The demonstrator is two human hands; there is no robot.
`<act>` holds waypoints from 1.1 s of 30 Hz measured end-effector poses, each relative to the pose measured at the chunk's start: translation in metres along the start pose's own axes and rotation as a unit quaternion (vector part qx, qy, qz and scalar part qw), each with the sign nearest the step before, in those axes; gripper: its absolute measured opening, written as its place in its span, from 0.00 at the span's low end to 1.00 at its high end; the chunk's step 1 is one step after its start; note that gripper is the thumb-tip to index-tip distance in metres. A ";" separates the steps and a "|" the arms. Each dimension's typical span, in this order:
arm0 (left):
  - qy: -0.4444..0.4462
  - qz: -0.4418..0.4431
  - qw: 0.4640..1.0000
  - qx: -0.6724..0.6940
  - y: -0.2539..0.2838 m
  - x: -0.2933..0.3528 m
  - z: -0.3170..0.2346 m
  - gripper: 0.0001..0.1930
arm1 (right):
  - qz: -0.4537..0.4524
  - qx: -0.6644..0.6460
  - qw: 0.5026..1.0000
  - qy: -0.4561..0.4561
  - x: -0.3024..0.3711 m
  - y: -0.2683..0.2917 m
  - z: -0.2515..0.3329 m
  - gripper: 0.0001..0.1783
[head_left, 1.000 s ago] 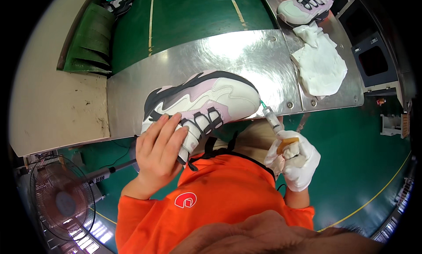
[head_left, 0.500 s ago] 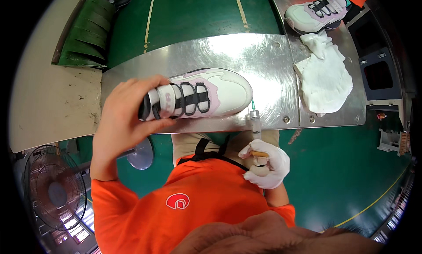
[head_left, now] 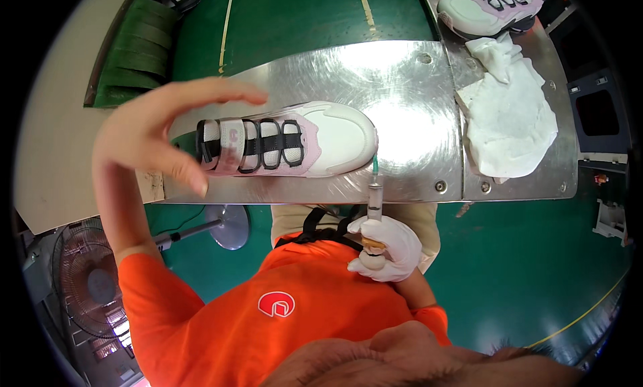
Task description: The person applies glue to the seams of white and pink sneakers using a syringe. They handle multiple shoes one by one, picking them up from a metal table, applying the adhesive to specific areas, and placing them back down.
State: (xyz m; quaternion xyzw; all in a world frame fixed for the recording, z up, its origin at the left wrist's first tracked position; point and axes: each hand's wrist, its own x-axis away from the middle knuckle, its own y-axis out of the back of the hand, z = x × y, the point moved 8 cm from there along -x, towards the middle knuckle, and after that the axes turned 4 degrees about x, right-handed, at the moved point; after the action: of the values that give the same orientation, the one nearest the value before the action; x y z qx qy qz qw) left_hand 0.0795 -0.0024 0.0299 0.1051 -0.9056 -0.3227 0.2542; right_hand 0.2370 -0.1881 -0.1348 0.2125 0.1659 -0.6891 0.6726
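Observation:
A sneaker [head_left: 338, 140] in white, pale pink and black lies sole down on the metal table [head_left: 412, 85], its toe pointing right. Around its heel end, my bare left hand [head_left: 144, 129] is spread open, thumb and fingers well apart and off the upper; the hand is slightly blurred. My right hand [head_left: 398, 249], in a white glove, is closed on a clear syringe [head_left: 375, 199] just below the table's front edge. The syringe's green needle tip points up at the sole edge by the toe; whether it touches cannot be made out.
To the right lies a crumpled white cloth [head_left: 506, 122], with another sneaker [head_left: 492, 10] behind it. A green belt [head_left: 295, 25] runs beyond the metal plate, with green flaps [head_left: 134, 48] at its left. A standing fan [head_left: 100, 286] is at lower left.
My left hand has let go of the sneaker's ankle part and opened, moving left. The sneaker and the syringe sit a little further left on the table's front area.

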 end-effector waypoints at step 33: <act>-0.277 -0.306 0.867 0.280 0.019 0.016 -0.034 0.29 | 0.161 -0.266 0.950 -0.022 -0.144 0.021 0.127 0.43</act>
State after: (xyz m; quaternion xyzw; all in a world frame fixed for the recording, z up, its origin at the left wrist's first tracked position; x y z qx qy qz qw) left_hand 0.0829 -0.0111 0.0708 0.3495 -0.9137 -0.1329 -0.1589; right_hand 0.2496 -0.1313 0.0495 0.0345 0.2917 -0.5076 0.8100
